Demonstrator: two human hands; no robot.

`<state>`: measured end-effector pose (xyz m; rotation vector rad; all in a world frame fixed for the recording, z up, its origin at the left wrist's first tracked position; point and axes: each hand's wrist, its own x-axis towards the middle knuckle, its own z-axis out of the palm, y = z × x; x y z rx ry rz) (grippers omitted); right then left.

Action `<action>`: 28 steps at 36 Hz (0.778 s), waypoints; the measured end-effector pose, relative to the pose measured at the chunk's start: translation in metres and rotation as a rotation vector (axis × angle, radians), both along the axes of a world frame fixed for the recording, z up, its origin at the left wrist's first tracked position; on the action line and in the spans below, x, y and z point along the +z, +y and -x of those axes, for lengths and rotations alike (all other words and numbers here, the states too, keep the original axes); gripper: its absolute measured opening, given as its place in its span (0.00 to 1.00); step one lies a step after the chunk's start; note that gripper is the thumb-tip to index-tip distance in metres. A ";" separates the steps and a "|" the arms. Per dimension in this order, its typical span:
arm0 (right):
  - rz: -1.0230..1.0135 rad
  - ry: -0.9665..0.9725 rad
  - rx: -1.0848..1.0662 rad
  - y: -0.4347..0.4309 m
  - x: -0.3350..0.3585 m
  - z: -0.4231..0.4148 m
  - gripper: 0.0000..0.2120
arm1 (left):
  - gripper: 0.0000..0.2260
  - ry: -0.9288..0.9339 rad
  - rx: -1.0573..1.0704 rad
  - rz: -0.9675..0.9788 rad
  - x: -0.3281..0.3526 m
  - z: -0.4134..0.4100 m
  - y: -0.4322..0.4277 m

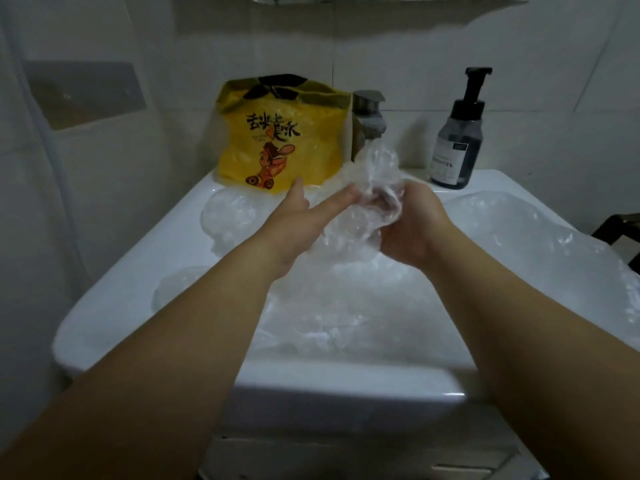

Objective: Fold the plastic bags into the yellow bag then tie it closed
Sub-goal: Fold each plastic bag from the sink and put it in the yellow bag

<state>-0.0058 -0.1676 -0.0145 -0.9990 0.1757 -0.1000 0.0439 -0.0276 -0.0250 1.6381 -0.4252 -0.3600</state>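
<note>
R fingers (417,194) gripping clear bag (379,168), L fingers (337,200) straight, yellow bag (277,147), tap (369,114), soap bottle (457,143) behind

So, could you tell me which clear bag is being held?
The crumpled bag by the tap, gripped by the right hand; the others lie loose on the sink.

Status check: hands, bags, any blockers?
Right hand grips crumpled clear bag, left hand open, touching it. Yellow bag untied, faucet beside it. Loose bags in sink.
</note>
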 end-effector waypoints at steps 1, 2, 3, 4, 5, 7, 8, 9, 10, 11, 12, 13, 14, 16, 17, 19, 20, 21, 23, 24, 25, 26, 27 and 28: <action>0.017 0.017 0.034 0.000 -0.003 0.000 0.16 | 0.59 0.050 -0.021 0.054 -0.004 -0.005 -0.002; 0.047 0.032 0.048 -0.001 -0.005 -0.001 0.15 | 0.57 0.075 -0.039 0.070 -0.009 -0.011 -0.003; 0.070 0.038 0.051 -0.001 -0.007 -0.003 0.15 | 0.52 0.069 -0.064 0.039 -0.014 -0.015 -0.003; 0.067 0.045 0.051 -0.002 -0.009 -0.004 0.16 | 0.43 0.030 -0.073 -0.001 -0.017 -0.017 -0.004; 0.055 0.053 0.044 -0.001 -0.009 -0.004 0.16 | 0.30 -0.031 -0.036 -0.021 -0.020 -0.019 -0.005; 0.088 0.084 -0.019 0.000 -0.009 -0.006 0.17 | 0.11 -0.092 0.090 0.002 -0.024 -0.022 -0.005; 0.125 0.105 -0.079 0.001 -0.009 -0.006 0.19 | 0.09 -0.110 0.151 0.030 -0.023 -0.021 -0.004; 0.173 0.133 -0.154 0.001 -0.010 -0.007 0.21 | 0.09 -0.121 0.202 0.056 -0.024 -0.024 -0.003; 0.226 0.156 -0.238 0.001 -0.010 -0.009 0.23 | 0.12 -0.124 0.244 0.075 -0.023 -0.024 -0.001; 0.296 0.160 -0.337 0.001 -0.010 -0.010 0.25 | 0.17 -0.127 0.277 0.091 -0.023 -0.025 0.000; 0.373 0.148 -0.419 0.000 -0.010 -0.010 0.25 | 0.21 -0.132 0.303 0.098 -0.022 -0.026 0.002; 0.424 0.121 -0.451 -0.002 -0.010 -0.010 0.24 | 0.24 -0.132 0.318 0.111 -0.022 -0.027 0.002; 0.451 0.101 -0.418 -0.003 -0.011 -0.009 0.22 | 0.24 -0.134 0.316 0.132 -0.020 -0.026 0.004; 0.515 0.110 -0.222 0.001 -0.012 -0.005 0.22 | 0.21 -0.122 0.250 0.163 -0.019 -0.021 0.003; 0.576 0.135 -0.117 0.004 -0.014 -0.005 0.24 | 0.20 -0.114 0.214 0.166 -0.019 -0.019 0.002; 0.685 0.202 0.004 0.011 -0.019 -0.004 0.29 | 0.23 -0.087 0.158 0.152 -0.018 -0.013 0.002; 0.709 0.224 0.017 0.014 -0.022 -0.005 0.31 | 0.26 -0.065 0.130 0.150 -0.017 -0.011 0.002; 0.711 0.221 0.002 0.015 -0.023 -0.006 0.31 | 0.27 -0.042 0.099 0.154 -0.017 -0.010 0.003; 0.651 0.148 -0.077 0.013 -0.023 -0.006 0.24 | 0.24 0.000 0.051 0.174 -0.016 -0.009 0.004; 0.601 0.104 -0.126 0.010 -0.022 -0.006 0.18 | 0.23 0.018 0.036 0.172 -0.016 -0.009 0.005; 0.555 0.071 -0.164 0.007 -0.020 -0.006 0.13 | 0.24 0.034 0.033 0.164 -0.017 -0.010 0.005; 0.527 0.058 -0.187 0.006 -0.018 -0.005 0.10 | 0.26 0.054 0.033 0.148 -0.017 -0.011 0.005; 0.518 0.060 -0.197 0.004 -0.017 -0.003 0.09 | 0.24 0.067 0.033 0.136 -0.018 -0.012 0.004; 0.525 0.073 -0.198 0.004 -0.016 -0.002 0.08 | 0.19 0.082 0.028 0.126 -0.016 -0.011 0.004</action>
